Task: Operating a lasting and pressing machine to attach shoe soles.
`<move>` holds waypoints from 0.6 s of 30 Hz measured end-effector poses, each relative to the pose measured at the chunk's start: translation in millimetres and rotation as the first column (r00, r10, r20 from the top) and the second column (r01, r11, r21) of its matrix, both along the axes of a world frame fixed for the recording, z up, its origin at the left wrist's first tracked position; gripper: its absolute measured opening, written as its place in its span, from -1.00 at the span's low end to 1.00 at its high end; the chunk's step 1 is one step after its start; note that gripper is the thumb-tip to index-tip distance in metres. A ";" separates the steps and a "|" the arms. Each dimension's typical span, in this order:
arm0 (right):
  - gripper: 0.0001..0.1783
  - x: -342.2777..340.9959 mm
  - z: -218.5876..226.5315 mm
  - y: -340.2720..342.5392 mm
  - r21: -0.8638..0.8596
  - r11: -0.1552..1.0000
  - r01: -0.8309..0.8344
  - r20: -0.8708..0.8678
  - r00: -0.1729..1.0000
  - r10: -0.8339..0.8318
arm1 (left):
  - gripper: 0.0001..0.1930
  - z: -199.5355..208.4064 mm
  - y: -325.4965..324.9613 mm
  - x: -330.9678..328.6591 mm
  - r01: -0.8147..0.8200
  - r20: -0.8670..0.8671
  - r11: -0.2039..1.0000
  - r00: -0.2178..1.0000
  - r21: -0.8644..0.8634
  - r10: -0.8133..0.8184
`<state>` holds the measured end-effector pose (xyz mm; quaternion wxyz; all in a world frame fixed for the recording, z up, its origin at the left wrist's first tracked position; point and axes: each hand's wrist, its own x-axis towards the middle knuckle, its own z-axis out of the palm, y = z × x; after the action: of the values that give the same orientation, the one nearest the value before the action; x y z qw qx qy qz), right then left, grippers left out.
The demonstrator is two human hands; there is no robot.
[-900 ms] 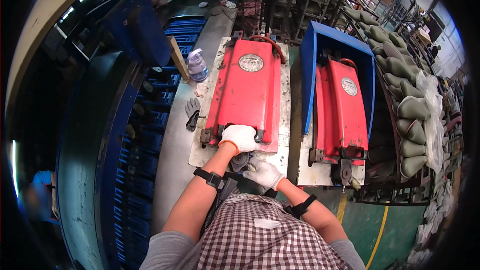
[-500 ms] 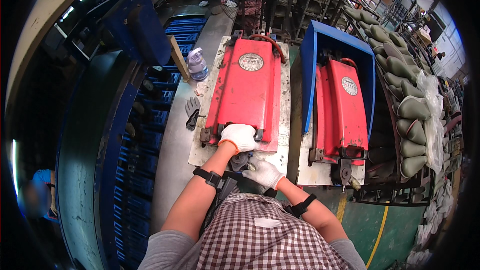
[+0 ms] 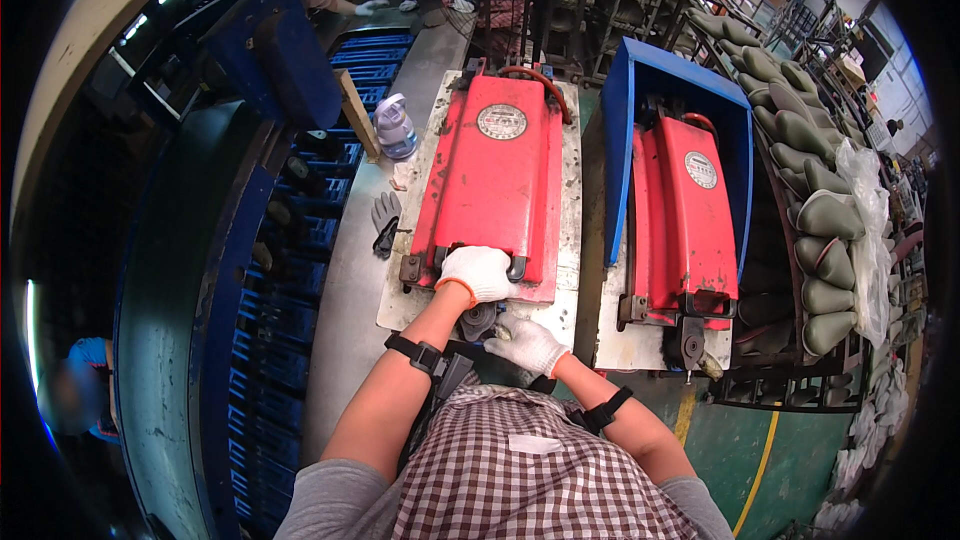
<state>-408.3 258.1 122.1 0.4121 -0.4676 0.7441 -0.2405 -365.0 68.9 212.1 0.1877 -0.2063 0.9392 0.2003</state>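
My left hand point(image 3: 476, 275), in a white knit glove with an orange cuff, is closed round the black handle point(image 3: 516, 269) at the front of a red machine cover point(image 3: 487, 180). A round dark metal fitting point(image 3: 477, 319) sits just below that hand. My right hand point(image 3: 528, 343), also in a white glove, is at the machine's front edge beside the fitting. Its fingers are bent inward around something small and greenish that I cannot make out. The red cover lies lowered, and what is beneath it is hidden.
To the right stands a second red machine point(image 3: 688, 210) inside a blue hood point(image 3: 625, 140). Racks of green-grey shoe lasts point(image 3: 828, 215) line the far right. Left of my machine are a grey glove point(image 3: 386, 210), a clear bottle point(image 3: 396, 130) and a blue roller conveyor point(image 3: 372, 65). Other people work beyond it.
My hands keep their places on the machine. At the far upper left, another person's gloved hand has drawn back leftward from a dark object, now out of sight.
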 end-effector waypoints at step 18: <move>-0.31 -1.3 3.3 -0.4 0.009 1.000 -0.009 0.018 1.000 0.009 | -0.42 -1.1 0.5 0.5 -0.016 -0.006 1.000 1.000 -0.001 0.016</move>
<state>-409.6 257.7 125.5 0.4220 -0.4669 0.7393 -0.2396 -364.6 69.4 211.1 0.1830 -0.2135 0.9382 0.2018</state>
